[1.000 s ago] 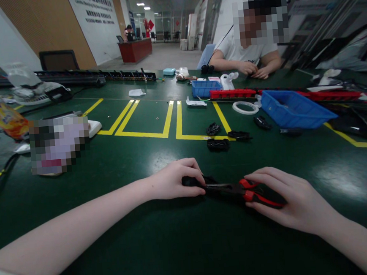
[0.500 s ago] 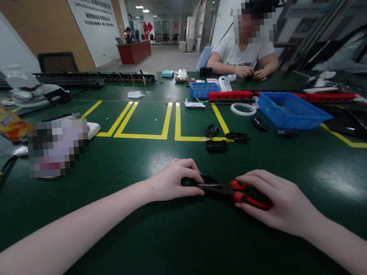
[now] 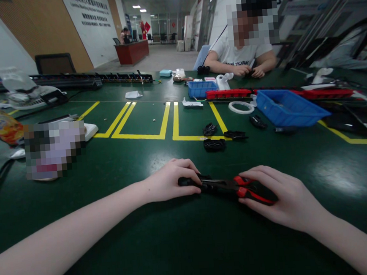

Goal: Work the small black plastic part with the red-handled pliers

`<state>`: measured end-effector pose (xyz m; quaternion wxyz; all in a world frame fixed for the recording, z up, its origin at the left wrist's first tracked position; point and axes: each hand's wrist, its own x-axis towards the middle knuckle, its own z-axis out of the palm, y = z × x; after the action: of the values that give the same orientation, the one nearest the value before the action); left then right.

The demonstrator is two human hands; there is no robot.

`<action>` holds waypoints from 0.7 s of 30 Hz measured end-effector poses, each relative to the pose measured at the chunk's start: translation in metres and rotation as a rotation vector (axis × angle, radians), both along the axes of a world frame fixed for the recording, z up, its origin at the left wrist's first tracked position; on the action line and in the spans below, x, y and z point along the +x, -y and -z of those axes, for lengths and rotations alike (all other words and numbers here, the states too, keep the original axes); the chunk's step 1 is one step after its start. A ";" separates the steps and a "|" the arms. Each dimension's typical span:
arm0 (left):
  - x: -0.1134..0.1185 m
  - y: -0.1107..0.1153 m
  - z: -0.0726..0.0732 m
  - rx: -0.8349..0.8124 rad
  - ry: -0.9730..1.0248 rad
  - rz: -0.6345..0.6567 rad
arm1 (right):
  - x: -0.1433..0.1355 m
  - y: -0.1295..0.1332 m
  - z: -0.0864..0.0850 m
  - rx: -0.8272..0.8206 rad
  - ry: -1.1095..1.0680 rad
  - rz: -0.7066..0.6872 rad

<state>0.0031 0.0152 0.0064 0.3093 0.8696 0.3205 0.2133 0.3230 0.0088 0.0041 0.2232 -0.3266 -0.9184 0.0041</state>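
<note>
With forearms angled inward, both hands (image 3: 176, 179) (image 3: 280, 197) curl.

From the pliers (image 3: 227, 183), room to pass opens at six o'clock over the green tabletop (image 3: 179, 248) between the forearms, and another lane runs toward ten o'clock above the left hand (image 3: 176, 181). Four loose black parts (image 3: 214, 144) obstruct twelve to one, the larger blue bin (image 3: 289, 110) two, and the right hand (image 3: 280, 195) four.

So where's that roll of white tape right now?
In the head view, the white tape roll lies flat on the table, right of centre, just left of the larger blue bin and nearer than the red strip.
</note>
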 end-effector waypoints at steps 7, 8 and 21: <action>0.001 0.002 -0.001 -0.037 0.043 0.006 | 0.002 -0.004 0.001 0.030 0.002 0.016; 0.001 0.002 -0.001 -0.033 0.039 0.005 | 0.001 -0.004 0.001 0.035 -0.001 0.019; 0.000 0.001 0.000 -0.029 0.038 -0.010 | 0.001 -0.003 0.000 0.094 0.017 0.002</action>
<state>0.0034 0.0143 0.0069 0.3270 0.8592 0.3219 0.2264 0.3240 0.0120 0.0042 0.2305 -0.3167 -0.9191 -0.0420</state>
